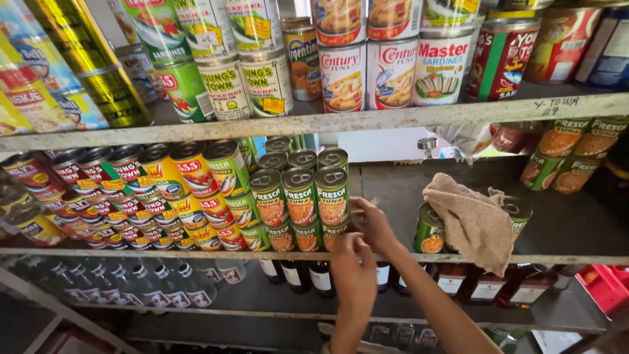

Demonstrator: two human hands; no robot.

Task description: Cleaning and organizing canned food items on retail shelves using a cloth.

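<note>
Both hands at the green can stack (pixel 308 206), middle shelf (pixel 393 259), near front edge. Left hand (pixel 354 272) and right hand (pixel 375 223) press the stack's right side; grip state: cannot tell, fingers hidden. Cans upright, long axis vertical, pull-tab lids up, labels facing the front edge for reading. Beige cloth (pixel 475 219) drapes over cans to the right.

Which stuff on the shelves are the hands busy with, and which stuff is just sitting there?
Being handled:
- left hand and right hand at the stack of green cans

Just sitting there:
- beige cloth draped over other cans
- red cans at the left
- dark bottles on the shelf below
- tall cans on the top shelf
</note>
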